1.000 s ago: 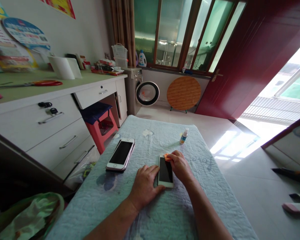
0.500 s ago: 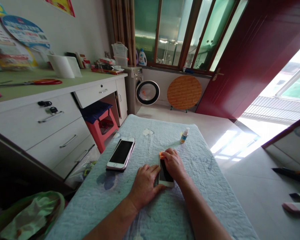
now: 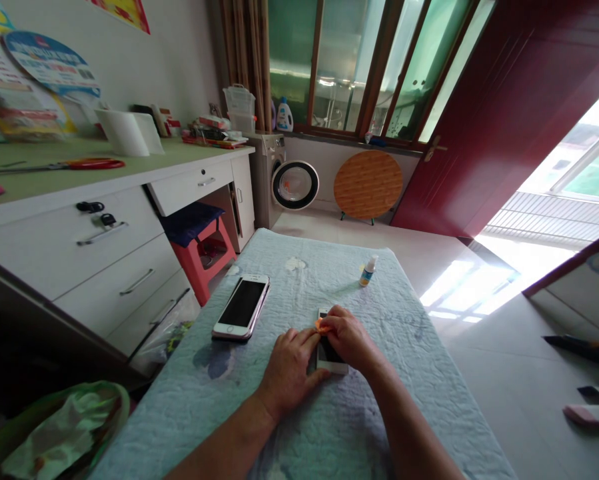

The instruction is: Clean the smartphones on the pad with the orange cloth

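A white-framed smartphone lies face up on the cloth-covered table. Along its left edge my left hand grips it, thumb by the bottom end and fingers at the side. My right hand is closed on a small orange cloth and presses it to the upper part of the screen. Much of the phone is hidden under that hand. Further left rests a second, larger white smartphone, screen up. Beyond my right hand a small spray bottle stands upright.
To the left is a white desk with drawers, bearing red-handled scissors and a paper roll. A red stool is tucked by it. A green bin stands low at the left. The washing machine door hangs open behind.
My right hand has slid the orange cloth down the screen toward me, uncovering the phone's top end. My left hand and the other things have stayed in place.
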The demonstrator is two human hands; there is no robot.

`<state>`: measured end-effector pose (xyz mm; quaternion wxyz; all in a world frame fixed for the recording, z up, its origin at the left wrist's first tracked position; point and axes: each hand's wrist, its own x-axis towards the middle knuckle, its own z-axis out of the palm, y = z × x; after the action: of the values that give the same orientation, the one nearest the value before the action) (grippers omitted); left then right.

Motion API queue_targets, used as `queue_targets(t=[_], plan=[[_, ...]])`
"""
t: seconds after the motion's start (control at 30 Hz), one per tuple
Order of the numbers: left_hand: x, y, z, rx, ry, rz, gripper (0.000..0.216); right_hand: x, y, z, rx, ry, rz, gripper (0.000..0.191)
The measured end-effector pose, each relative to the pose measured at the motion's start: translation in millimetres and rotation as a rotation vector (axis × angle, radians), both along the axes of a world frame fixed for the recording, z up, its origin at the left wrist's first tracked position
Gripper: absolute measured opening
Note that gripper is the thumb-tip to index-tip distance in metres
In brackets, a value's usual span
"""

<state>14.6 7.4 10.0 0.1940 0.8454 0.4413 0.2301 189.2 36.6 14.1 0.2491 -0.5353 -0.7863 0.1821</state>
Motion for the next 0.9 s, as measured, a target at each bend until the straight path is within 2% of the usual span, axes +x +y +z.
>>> queue_targets(t=[0.13, 0.3, 0.47, 0.57, 0.73, 0.9], plan=[[-1, 1, 0.0, 0.006, -0.035, -0.044, 0.054, 0, 3, -2.8, 0.024, 0.001, -0.023, 0.021], [-2, 4, -6.0, 0.031, -0.044, -0.098, 0.05, -1, 14, -6.9, 0.076, -0.057, -0.174, 0.018], [-3, 6, -13.0, -0.012, -0.01, -0.105, 0.052, -1, 22, -11.3, 0.121, -0.088, -0.289, 0.018], [-3, 5, -11.0, -0.01, -0.008, -0.105, 0.055, -3, 21, -10.8, 0.122, -0.092, -0.261, 0.018], [-2, 4, -5.7, -0.024, -0.007, -0.098, 0.05, -10, 17, -8.7, 0.101, -0.09, -0.116, 0.02], [-2, 2, -5.6, -0.009, -0.009, -0.077, 0.05, -11, 20, -10.8, 0.116, -0.109, -0.126, 0.019]])
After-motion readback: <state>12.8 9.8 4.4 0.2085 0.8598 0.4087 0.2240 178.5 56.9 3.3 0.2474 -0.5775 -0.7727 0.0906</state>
